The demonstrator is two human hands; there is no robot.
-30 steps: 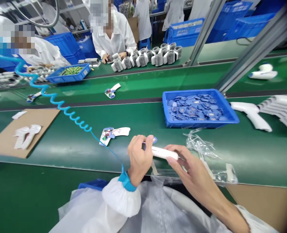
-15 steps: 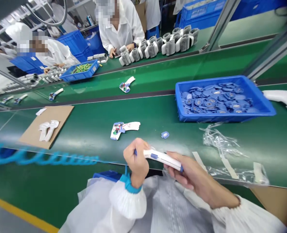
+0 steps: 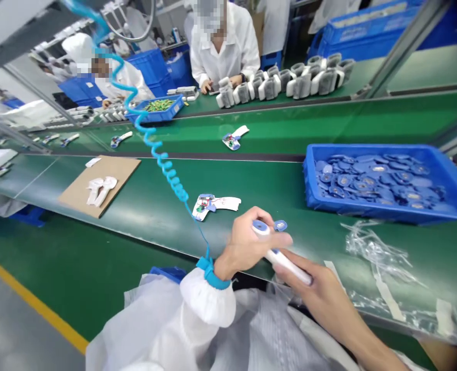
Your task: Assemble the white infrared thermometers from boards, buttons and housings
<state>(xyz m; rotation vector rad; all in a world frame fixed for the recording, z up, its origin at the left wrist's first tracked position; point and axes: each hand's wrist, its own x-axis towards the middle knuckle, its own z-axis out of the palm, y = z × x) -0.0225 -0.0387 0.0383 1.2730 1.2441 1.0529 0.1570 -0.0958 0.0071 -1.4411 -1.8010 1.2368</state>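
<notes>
Between my hands is a white gun-shaped thermometer (image 3: 289, 267) with a blue oval at its upper end. My left hand (image 3: 243, 242) is closed around that upper end, with a turquoise strap on its wrist. My right hand (image 3: 321, 286) grips the lower end, some of its fingers hidden behind the white body. Just beyond my left hand a small blue cover (image 3: 280, 225) lies on the green belt. Farther left rests an opened thermometer half (image 3: 216, 204) with wires and a circuit board showing.
A blue bin (image 3: 383, 214) of blue covers stands at right, with clear plastic strips (image 3: 375, 250) in front. A coiled turquoise cord (image 3: 166, 170) runs to my wrist. White shells (image 3: 102, 190) lie on cardboard (image 3: 125, 172). Co-workers sit opposite, beyond another belt.
The thermometer has turned so its blue oval end faces up toward me. My left hand has shifted right and regripped around that end. The view has swung left, and the cord now stretches upward.
</notes>
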